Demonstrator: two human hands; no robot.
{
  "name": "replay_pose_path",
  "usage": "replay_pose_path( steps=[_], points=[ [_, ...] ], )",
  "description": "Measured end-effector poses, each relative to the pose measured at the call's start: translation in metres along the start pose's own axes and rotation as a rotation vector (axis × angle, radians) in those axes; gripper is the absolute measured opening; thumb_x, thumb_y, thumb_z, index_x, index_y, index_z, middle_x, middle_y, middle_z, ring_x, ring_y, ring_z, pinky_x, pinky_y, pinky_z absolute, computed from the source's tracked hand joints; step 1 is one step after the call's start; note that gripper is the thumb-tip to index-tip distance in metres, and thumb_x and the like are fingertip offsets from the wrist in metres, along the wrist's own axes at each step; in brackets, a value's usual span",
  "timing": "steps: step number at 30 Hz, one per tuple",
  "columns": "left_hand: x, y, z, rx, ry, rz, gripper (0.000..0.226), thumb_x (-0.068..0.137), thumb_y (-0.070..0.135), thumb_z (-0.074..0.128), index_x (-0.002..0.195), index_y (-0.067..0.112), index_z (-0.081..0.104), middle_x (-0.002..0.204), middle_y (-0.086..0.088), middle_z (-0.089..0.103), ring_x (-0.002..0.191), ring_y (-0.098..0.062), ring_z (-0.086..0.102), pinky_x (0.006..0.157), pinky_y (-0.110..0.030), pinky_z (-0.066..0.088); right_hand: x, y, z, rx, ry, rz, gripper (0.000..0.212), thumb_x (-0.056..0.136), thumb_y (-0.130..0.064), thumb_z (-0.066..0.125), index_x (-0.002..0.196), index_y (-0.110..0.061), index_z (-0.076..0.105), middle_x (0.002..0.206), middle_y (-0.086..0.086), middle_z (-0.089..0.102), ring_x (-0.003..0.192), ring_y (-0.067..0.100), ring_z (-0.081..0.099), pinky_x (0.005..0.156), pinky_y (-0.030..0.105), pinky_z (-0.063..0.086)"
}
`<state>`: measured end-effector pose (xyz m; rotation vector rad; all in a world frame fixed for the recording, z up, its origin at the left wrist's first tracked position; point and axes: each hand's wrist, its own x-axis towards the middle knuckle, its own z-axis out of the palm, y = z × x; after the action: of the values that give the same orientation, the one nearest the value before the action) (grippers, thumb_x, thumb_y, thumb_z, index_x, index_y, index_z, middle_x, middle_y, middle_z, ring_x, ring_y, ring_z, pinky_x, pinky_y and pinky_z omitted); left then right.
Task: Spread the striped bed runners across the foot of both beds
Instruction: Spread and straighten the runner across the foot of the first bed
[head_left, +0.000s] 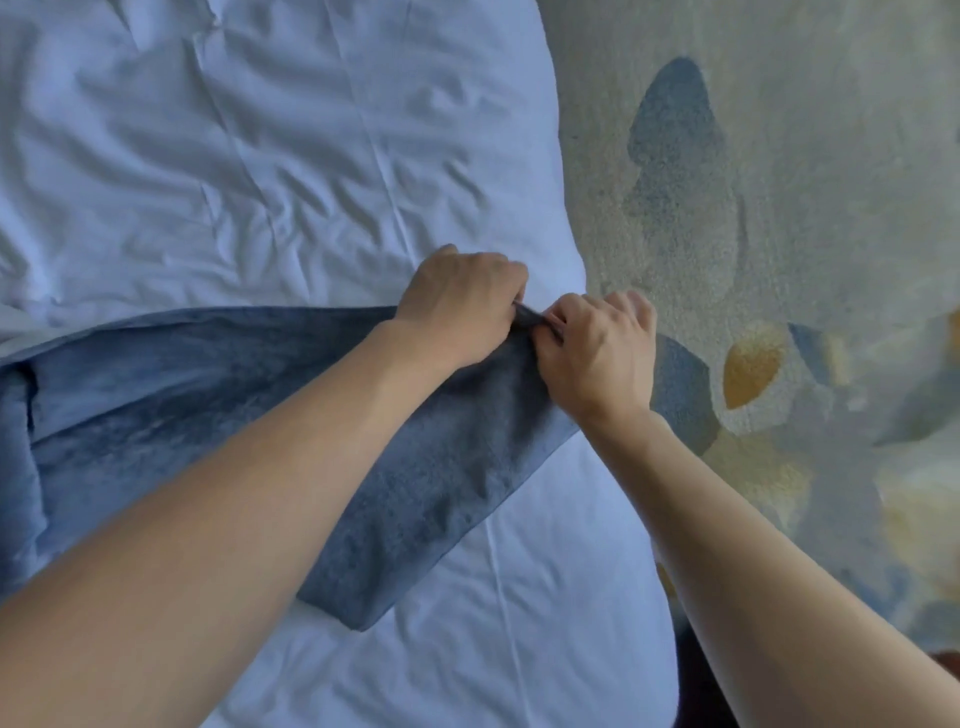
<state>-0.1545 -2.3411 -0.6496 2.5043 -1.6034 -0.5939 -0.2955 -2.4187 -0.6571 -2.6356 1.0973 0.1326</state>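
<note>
Head view, looking down on a bed (291, 171) covered by a wrinkled white sheet that fills the frame from 7 o'clock round to 12 o'clock. A blue bed runner (208, 415) lies across the sheet, running from the frame's 9 o'clock edge toward the centre; its surface looks plush, and no stripes can be made out at this sharpness. The runner's near end forms a folded band slanting down toward 6 o'clock, with a rounded fold at its lowest point. At the 9 o'clock edge the fabric is bunched into a thick vertical roll.

Both hands meet at the runner's upper right corner, just right of centre, close to the bed's edge. The left hand (460, 306) reaches in from 7 o'clock, its forearm crossing over the runner; its fingers (498, 275) are curled closed, pinching a small ridge of the blue cloth. The right hand (597, 345) comes in from 5 o'clock, and its fingers (623, 306) are likewise curled shut on the same ridge, knuckles facing the left hand and nearly touching it.

A patterned carpet (779, 182) with grey-green ground, blue shapes and an ochre patch occupies the frame from 1 o'clock to 5 o'clock, beside the bed.
</note>
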Motion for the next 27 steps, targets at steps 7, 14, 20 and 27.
replay_pose_path(
  steps=[7, 14, 20, 27],
  points=[
    [0.012, 0.003, 0.002, -0.016, -0.067, 0.019, 0.011, 0.094, 0.021, 0.052, 0.086, 0.027, 0.045, 0.101, 0.001, 0.064, 0.077, -0.022, 0.049, 0.078, -0.032, 0.033, 0.004, 0.02, 0.006, 0.002, -0.069, -0.032, 0.024, 0.093, -0.028, 0.053, 0.078, -0.014, 0.065, 0.075, 0.002, 0.066, 0.08, 0.03, 0.056, 0.102, 0.044, 0.034],
    [0.045, 0.008, -0.008, 0.078, 0.001, -0.027, 0.009, 0.091, 0.017, 0.053, 0.093, 0.017, 0.061, 0.095, -0.003, 0.065, 0.083, -0.031, 0.059, 0.082, -0.038, 0.039, 0.038, 0.021, -0.002, 0.093, 0.028, 0.001, 0.016, 0.086, -0.027, 0.058, 0.081, -0.019, 0.07, 0.076, -0.003, 0.068, 0.083, 0.026, 0.058, 0.1, 0.041, 0.036],
    [0.056, 0.012, -0.006, 0.047, -0.061, 0.129, 0.014, 0.096, 0.031, 0.051, 0.094, 0.022, 0.062, 0.101, 0.0, 0.065, 0.09, -0.031, 0.06, 0.076, -0.034, 0.029, 0.051, 0.034, -0.001, 0.097, 0.057, -0.09, 0.016, 0.085, -0.015, 0.056, 0.081, -0.016, 0.072, 0.078, 0.002, 0.069, 0.078, 0.03, 0.059, 0.089, 0.042, 0.041],
    [0.102, 0.005, -0.02, 0.032, 0.003, 0.054, 0.008, 0.089, 0.021, 0.054, 0.088, 0.023, 0.062, 0.096, -0.004, 0.066, 0.082, -0.031, 0.055, 0.08, -0.036, 0.034, 0.089, 0.047, -0.004, 0.153, 0.035, 0.017, 0.011, 0.08, -0.026, 0.061, 0.083, -0.021, 0.07, 0.081, 0.001, 0.069, 0.085, 0.031, 0.059, 0.082, 0.037, 0.038]
  ],
)
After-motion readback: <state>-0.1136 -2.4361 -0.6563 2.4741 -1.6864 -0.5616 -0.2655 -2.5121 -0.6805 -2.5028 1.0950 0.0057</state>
